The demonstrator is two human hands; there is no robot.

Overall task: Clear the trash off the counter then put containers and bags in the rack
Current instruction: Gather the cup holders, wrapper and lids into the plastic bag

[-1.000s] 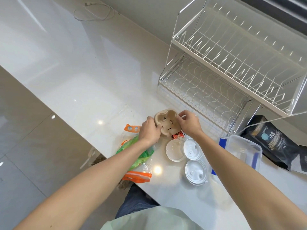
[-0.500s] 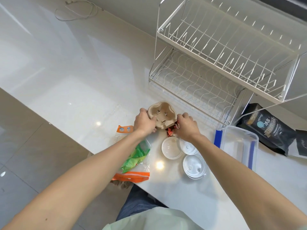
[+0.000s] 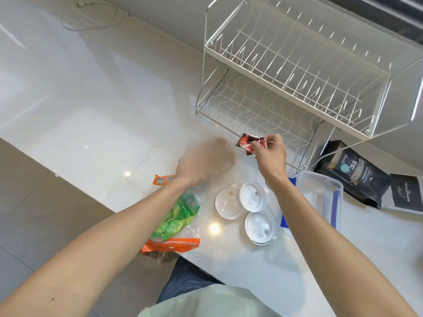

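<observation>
We look down on a white glossy bench (image 3: pixel 96 115) that fills most of the view. At two o'clock stands a white wire rack (image 3: pixel 304 72) with two tiers, both bare of items. At four o'clock a clear plastic tub (image 3: pixel 320 197) with blue clips lies on the bench, just right of our right forearm. Beyond it, at three o'clock, a black coffee bag (image 3: pixel 352 175) lies flat beside a dark printed card (image 3: pixel 405 195).

At seven o'clock a clear zip bag (image 3: pixel 176 220) with orange strips and green wrapping inside lies at the bench's near edge, partly under our left forearm. Near centre, three round clear lids (image 3: pixel 251 209) sit in a cluster, touching or overlapping one another.

Our left hand (image 3: pixel 194 168) is blurred; it seems to grip a tan pulp cup tray (image 3: pixel 217 156) just above the bench, though we cannot tell how tight the fingers are. Our right hand (image 3: pixel 271 154) is raised before the rack's lower tier, its fingers (image 3: pixel 257 146) pinched on a small red and black wrapper (image 3: pixel 248 143).

A thin white cable (image 3: pixel 91 17) lies coiled far off at eleven o'clock.
</observation>
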